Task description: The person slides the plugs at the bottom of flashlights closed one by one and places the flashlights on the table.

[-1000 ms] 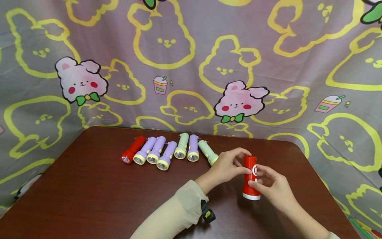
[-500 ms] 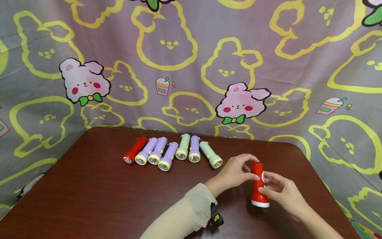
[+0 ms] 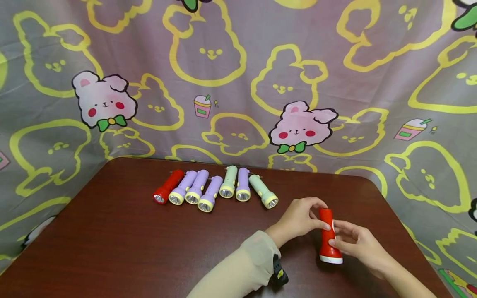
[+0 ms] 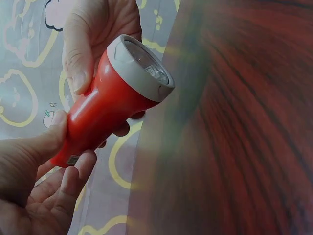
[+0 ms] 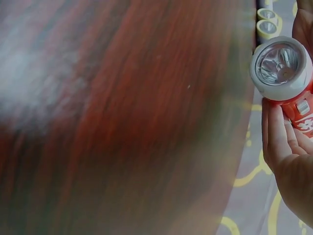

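Note:
A red flashlight (image 3: 327, 236) with a white rim is held above the right side of the table, its lens end pointing down. My left hand (image 3: 301, 219) grips the narrow tail end between thumb and fingers. Lower down, near the flared head, my right hand (image 3: 359, 243) pinches the body. In the left wrist view the red flashlight (image 4: 105, 93) shows its clear lens, with both hands around its body. The right wrist view shows the lens and reflector (image 5: 281, 63) face on, with white markings on the red body beside the fingers.
Towards the back of the dark wood table (image 3: 156, 248) lie a red flashlight (image 3: 169, 186), several purple flashlights (image 3: 199, 186) and two green ones, including a green flashlight (image 3: 263, 191) nearest my left hand. A patterned curtain (image 3: 231, 95) hangs behind the table.
Both hands have moved right and nearer to me with the red flashlight between them. Its printed mark has turned away to the right. The flashlights in the row stay put.

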Available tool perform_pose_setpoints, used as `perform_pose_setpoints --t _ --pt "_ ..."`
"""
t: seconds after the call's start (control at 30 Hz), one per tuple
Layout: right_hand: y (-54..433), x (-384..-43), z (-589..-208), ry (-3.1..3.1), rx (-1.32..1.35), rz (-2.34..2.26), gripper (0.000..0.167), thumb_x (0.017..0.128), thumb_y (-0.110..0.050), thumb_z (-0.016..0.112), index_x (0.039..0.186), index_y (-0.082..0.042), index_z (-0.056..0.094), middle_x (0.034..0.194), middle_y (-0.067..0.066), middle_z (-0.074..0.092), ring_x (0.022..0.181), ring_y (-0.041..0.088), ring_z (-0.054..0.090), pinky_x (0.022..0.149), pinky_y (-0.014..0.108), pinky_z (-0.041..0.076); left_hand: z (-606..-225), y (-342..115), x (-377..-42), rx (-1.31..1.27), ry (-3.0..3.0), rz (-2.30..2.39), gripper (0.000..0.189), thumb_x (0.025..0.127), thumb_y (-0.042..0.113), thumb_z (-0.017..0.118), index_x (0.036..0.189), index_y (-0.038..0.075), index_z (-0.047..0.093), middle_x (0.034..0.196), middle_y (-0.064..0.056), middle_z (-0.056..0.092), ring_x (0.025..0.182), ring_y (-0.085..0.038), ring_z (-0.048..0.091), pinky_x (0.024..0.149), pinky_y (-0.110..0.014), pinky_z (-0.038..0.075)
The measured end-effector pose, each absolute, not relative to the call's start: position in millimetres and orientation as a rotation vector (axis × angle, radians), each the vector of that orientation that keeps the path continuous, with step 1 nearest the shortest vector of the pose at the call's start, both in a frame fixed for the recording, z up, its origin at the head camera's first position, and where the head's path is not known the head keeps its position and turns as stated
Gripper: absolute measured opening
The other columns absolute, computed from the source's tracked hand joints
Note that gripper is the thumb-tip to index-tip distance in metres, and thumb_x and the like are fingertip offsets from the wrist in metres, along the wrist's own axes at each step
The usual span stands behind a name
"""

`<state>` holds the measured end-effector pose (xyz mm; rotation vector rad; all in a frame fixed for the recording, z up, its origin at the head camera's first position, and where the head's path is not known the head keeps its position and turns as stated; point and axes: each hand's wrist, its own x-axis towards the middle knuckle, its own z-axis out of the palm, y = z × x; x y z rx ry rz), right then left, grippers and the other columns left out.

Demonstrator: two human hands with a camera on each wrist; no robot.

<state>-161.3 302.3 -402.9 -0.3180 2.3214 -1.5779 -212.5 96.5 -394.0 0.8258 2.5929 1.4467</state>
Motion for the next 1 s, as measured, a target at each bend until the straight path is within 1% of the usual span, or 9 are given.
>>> perform_pose_setpoints --t 0.17,0.43,0.53,0.7,0.73,0.77,0.83,0.93,1.0 --pt "307 -162 -407 2.307 -0.33 -1.54 0.061 0.096 -0.008 0.062 0.142 0.019 0.032 0.111 -0.008 0.066 0.093 0.009 0.067 0.078 0.027 0.059 -398 101 -211 0.804 2.617 1.403 0.042 0.077 0.022 0.086 0.115 0.019 0.067 0.108 0.009 0.071 0.064 0.007 0.056 0.056 -0.009 0.046" --pt "310 -164 -410 2.371 -0.381 -1.471 0.059 0.095 -0.008 0.063 0.14 0.019 0.036 0.123 0.019 0.065 0.092 0.008 0.069 0.078 0.024 0.058 -404 105 -213 0.743 2.616 1.399 0.04 0.077 0.023 0.087 0.113 0.019 0.069 0.099 0.01 0.072 0.063 0.005 0.055 0.058 -0.009 0.046" --pt "311 -166 -410 2.395 -0.427 -1.465 0.057 0.095 -0.007 0.064 0.139 0.019 0.039 0.123 0.013 0.067 0.092 0.006 0.069 0.077 0.024 0.058 -404 106 -214 0.731 2.628 1.397 0.04 0.076 0.024 0.087 0.112 0.018 0.07 0.098 0.009 0.073 0.063 0.006 0.055 0.058 -0.009 0.046" --pt "314 -167 -412 2.383 -0.469 -1.47 0.056 0.095 -0.006 0.064 0.139 0.019 0.039 0.118 -0.017 0.068 0.093 0.004 0.069 0.076 0.023 0.058 -406 108 -214 0.668 2.642 1.383 0.038 0.075 0.025 0.088 0.108 0.017 0.071 0.091 0.009 0.073 0.061 0.006 0.056 0.059 -0.008 0.045" --pt "315 -167 -412 2.377 -0.468 -1.471 0.057 0.095 -0.006 0.063 0.139 0.02 0.039 0.116 -0.019 0.067 0.093 0.004 0.069 0.076 0.023 0.058 -407 109 -214 0.657 2.646 1.378 0.037 0.074 0.025 0.089 0.107 0.017 0.072 0.09 0.009 0.073 0.062 0.006 0.055 0.06 -0.008 0.044" --pt "315 -167 -412 2.371 -0.458 -1.47 0.057 0.095 -0.006 0.064 0.139 0.02 0.038 0.116 -0.019 0.067 0.093 0.004 0.068 0.075 0.023 0.058 -408 110 -214 0.647 2.652 1.368 0.037 0.074 0.025 0.089 0.106 0.017 0.072 0.089 0.01 0.073 0.063 0.006 0.055 0.06 -0.008 0.044" --pt "314 -167 -412 2.364 -0.427 -1.462 0.058 0.094 -0.007 0.064 0.139 0.02 0.038 0.115 -0.01 0.069 0.093 0.004 0.068 0.075 0.024 0.058 -410 111 -214 0.636 2.666 1.349 0.037 0.073 0.027 0.089 0.105 0.018 0.072 0.088 0.011 0.073 0.066 0.006 0.055 0.061 -0.008 0.044" --pt "314 -167 -411 2.361 -0.376 -1.444 0.061 0.094 -0.01 0.066 0.14 0.019 0.037 0.116 0.007 0.069 0.094 0.004 0.068 0.076 0.025 0.058 -412 113 -215 0.627 2.689 1.32 0.037 0.073 0.028 0.089 0.104 0.018 0.073 0.087 0.011 0.073 0.071 0.005 0.055 0.064 -0.009 0.043" --pt "314 -167 -410 2.358 -0.361 -1.441 0.063 0.094 -0.011 0.066 0.141 0.018 0.037 0.117 0.014 0.069 0.095 0.005 0.069 0.076 0.026 0.058 -413 114 -215 0.613 2.7 1.308 0.036 0.073 0.029 0.089 0.104 0.018 0.073 0.086 0.011 0.073 0.072 0.005 0.055 0.064 -0.009 0.043"
